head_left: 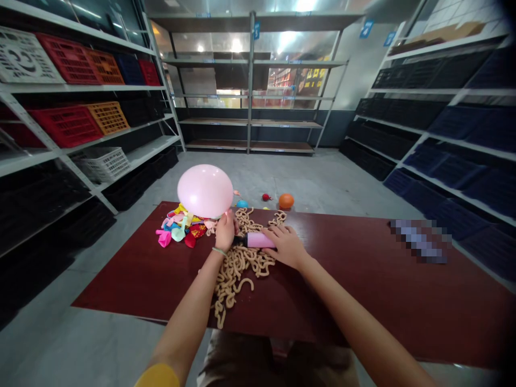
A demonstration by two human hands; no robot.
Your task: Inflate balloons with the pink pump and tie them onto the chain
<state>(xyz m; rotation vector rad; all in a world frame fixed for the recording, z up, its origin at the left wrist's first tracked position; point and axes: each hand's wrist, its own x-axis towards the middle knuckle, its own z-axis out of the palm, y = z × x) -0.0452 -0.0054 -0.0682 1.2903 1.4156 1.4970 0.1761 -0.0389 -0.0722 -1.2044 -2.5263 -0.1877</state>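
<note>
A large inflated pink balloon (205,190) rises from the far left part of the table. My left hand (226,230) is closed around its neck, beside the black nozzle end of a pink hand pump (258,240). Whether the neck sits on the nozzle is hidden by my fingers. My right hand (285,244) grips the right end of the pump, which lies level. Under and around both hands spreads a pile of tan curly pieces (237,263). Left of my left hand is a heap of uninflated coloured balloons (179,228).
The dark red table (334,269) carries a blurred-out item (421,241) at its right. On the floor beyond lie an orange balloon (286,201), a blue one (242,204) and a small red one (266,197). Shelves with crates (68,121) line the left side.
</note>
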